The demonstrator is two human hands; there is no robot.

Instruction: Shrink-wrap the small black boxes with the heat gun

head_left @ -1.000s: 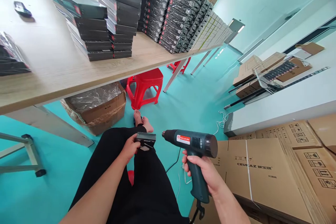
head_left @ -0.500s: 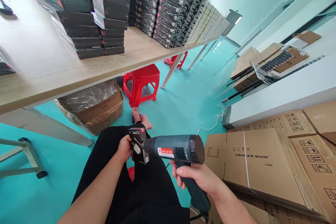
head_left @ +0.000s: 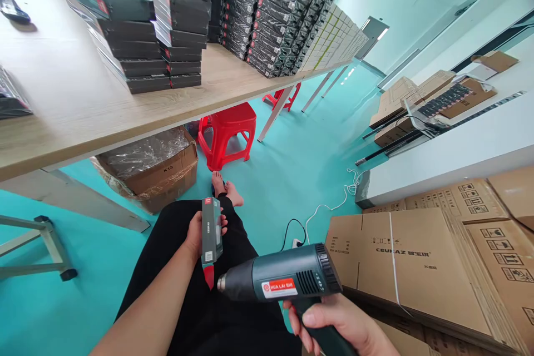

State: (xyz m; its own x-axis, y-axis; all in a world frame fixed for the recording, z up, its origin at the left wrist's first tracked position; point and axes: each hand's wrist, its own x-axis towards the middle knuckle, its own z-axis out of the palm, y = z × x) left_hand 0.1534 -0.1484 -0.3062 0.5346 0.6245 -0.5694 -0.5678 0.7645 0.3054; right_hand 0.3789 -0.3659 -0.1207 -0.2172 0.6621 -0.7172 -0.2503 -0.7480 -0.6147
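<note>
My left hand (head_left: 195, 235) grips a slim dark retail box (head_left: 212, 231) above my lap, fingers wrapped round its far side. The box stands with a narrow edge turned up toward me. My right hand (head_left: 329, 317) is closed round the handle of a dark green heat gun (head_left: 287, 273) with a red and white label. The gun's metal nozzle points left, just below and to the right of the box's near end, apart from it. A small piece of red (head_left: 209, 276) shows below the box, between my legs.
A wooden table (head_left: 233, 80) carries stacks of dark boxes (head_left: 146, 61) and wrapped boxes (head_left: 275, 22). Beneath it are a carton of clear film (head_left: 167, 178) and a red stool (head_left: 229, 128). Flat cartons (head_left: 409, 267) are piled on the right. A white cable (head_left: 334, 207) lies on the floor.
The box has turned from its printed broad face to a narrow edge. The heat gun has moved down and toward me, its nozzle away from the box. The view has shifted slightly.
</note>
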